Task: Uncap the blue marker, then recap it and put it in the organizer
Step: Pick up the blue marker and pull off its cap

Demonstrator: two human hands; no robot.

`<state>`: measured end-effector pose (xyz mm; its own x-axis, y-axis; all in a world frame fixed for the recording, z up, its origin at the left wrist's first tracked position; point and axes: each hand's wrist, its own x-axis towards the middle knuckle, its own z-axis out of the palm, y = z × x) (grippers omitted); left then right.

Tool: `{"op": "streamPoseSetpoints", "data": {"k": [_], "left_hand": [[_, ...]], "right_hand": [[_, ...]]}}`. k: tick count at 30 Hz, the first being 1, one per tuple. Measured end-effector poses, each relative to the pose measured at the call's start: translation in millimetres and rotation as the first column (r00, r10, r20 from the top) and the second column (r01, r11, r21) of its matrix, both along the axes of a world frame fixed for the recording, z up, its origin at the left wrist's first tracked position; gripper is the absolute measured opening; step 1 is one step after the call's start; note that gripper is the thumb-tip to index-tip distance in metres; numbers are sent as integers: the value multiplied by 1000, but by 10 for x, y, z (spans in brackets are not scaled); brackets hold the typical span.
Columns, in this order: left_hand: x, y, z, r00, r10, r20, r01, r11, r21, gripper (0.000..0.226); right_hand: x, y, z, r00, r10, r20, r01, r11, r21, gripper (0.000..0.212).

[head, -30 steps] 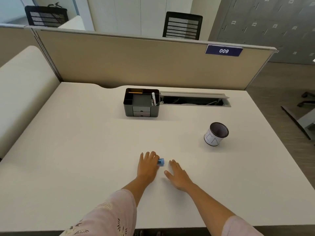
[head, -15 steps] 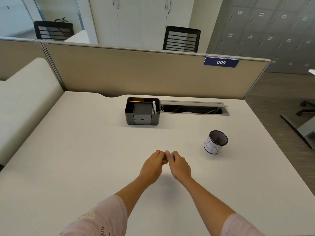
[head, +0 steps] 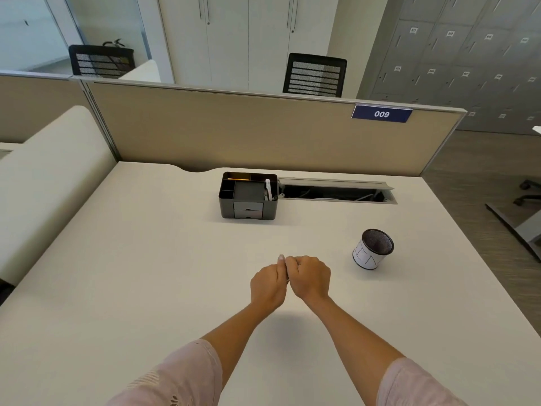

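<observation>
My left hand [head: 268, 285] and my right hand [head: 310, 276] are closed into fists and pressed together, knuckle to knuckle, just above the middle of the white desk [head: 146, 273]. Both are closed around the blue marker, which is almost wholly hidden inside them, so I cannot tell whether its cap is on. The black desk organizer [head: 227, 208] stands further back, a little left of the hands. It has open top compartments holding a pencil and a white item, and two small drawers in front.
A black mesh pen cup [head: 371, 259] with a white label stands to the right of my hands. Behind the organizer, an open cable slot [head: 336, 194] runs along the beige partition [head: 234, 130]. The desk's right edge drops to the floor.
My left hand lay flat on the desk over the blue marker, with the right hand flat beside it. Both have since lifted, closed into fists around the marker and come together.
</observation>
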<state>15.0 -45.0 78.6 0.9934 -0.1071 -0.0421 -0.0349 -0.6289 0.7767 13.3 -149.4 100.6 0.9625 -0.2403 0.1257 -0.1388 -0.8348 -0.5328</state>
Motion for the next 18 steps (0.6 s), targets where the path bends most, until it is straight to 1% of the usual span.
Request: {"op": "streamPoseSetpoints", "data": {"k": [3,5,7,9,10,12,14,16,18], "left_hand": [[82,28,54,995,-83,-54,84,996,20,65],[132,52,88,983,-144,-113,142,990,-25,61],[169,79,115,959,-213,-188,194,974,-114,53],[178,112,134,912,-304,-274,237,938,-253,48],[175,128,144,886,-335,-321,236,921,-309,48],[170,155,167,852,-343,-395,198,911,-363,46],[180,175,185,856,-314,-410,156,914,-374,49],[196,209,180,870,-255,-422,96,927,-363,58],[207,270,140,883,-190,-428,38,940,-339,63]], "right_hand": [[-3,-17,-5,999,2,32,-3,999,32,45],[-5,-28,-17,998,11,70,-15,998,61,43],[-5,-35,-11,991,28,132,-38,996,75,40],[3,-49,11,974,85,209,-96,995,39,40],[10,-52,23,964,119,236,-127,992,16,42],[31,-52,45,953,149,262,-154,988,-2,44],[64,-38,42,961,100,258,-117,992,54,46],[109,-24,15,975,-37,220,-1,985,173,53],[144,-35,-38,978,-166,127,125,952,278,56]]}}
